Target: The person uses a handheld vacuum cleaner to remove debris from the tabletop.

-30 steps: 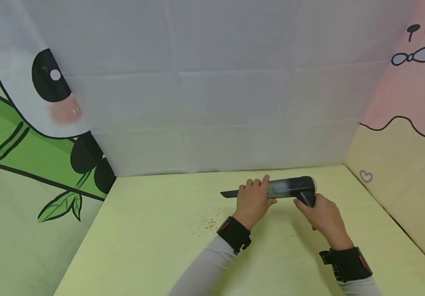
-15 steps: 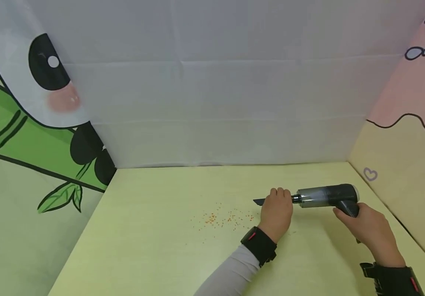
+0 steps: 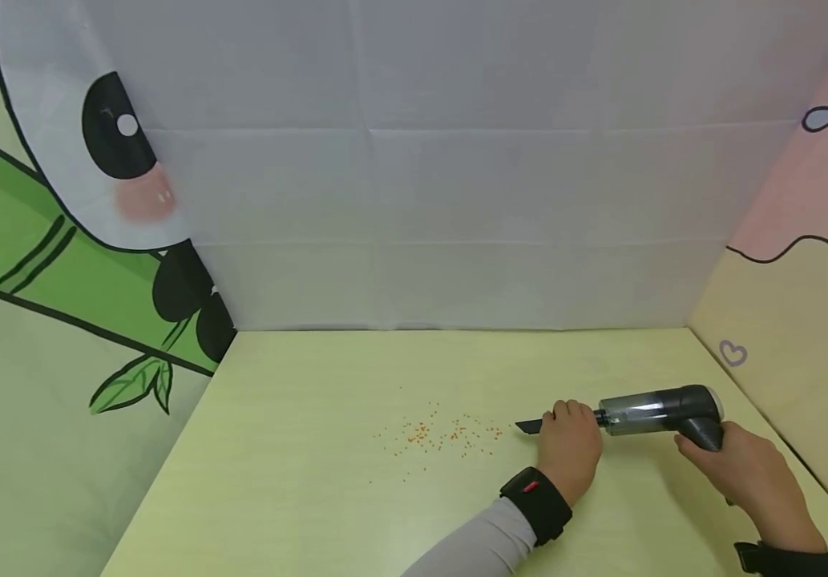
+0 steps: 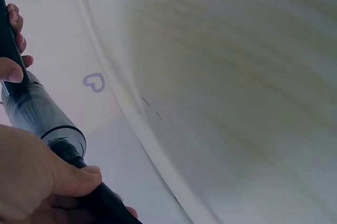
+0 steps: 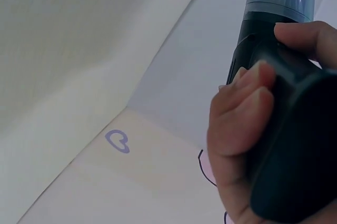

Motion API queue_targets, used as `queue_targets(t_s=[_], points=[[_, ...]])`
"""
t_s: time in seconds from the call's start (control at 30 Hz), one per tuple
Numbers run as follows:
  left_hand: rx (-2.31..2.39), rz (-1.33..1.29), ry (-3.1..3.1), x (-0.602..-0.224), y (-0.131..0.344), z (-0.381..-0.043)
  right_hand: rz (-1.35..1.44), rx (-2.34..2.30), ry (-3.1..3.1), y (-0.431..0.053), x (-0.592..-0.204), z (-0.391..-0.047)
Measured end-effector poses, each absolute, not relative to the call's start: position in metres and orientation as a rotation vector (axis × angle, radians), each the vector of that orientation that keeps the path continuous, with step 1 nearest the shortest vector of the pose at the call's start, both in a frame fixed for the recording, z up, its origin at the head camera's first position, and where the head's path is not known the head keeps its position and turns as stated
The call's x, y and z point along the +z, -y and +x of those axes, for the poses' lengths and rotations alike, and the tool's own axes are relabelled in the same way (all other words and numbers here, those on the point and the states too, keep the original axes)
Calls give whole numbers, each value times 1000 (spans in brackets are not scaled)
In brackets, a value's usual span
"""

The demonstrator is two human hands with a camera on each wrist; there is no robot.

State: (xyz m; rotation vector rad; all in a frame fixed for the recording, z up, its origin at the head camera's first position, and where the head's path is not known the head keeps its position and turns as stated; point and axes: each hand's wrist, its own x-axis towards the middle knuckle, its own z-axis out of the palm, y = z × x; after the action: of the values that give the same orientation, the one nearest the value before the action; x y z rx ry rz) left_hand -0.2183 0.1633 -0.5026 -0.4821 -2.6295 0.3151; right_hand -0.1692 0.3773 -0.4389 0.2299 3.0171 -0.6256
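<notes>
A black handheld vacuum cleaner (image 3: 662,411) with a clear dust cup is held level above the right part of the table. My right hand (image 3: 756,473) grips its handle; in the right wrist view the fingers (image 5: 237,124) wrap round the dark handle. With my left hand (image 3: 571,449) I hold the narrow black nozzle (image 3: 529,426), thumb laid along it in the left wrist view. The nozzle's slanted tip points left, close to the scattered orange crumbs (image 3: 450,433). Whether the tip touches the table cannot be told.
The pale yellow table (image 3: 298,513) meets a grey-white back wall (image 3: 457,200). A printed panel with a panda (image 3: 132,208) stands at left, and a pink and cream panel (image 3: 789,320) rises along the right edge.
Both hands and the vacuum cleaner have moved right and nearer to me. My left hand has slid from beside the dust cup onto the nozzle. More orange crumbs now show.
</notes>
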Motion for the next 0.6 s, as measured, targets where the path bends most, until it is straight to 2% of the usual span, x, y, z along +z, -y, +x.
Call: queue_targets(t_s=[0.6], points=[[374,-556,2610,-500,-169,-208,239,-573,-2975,-389,-443,-163]])
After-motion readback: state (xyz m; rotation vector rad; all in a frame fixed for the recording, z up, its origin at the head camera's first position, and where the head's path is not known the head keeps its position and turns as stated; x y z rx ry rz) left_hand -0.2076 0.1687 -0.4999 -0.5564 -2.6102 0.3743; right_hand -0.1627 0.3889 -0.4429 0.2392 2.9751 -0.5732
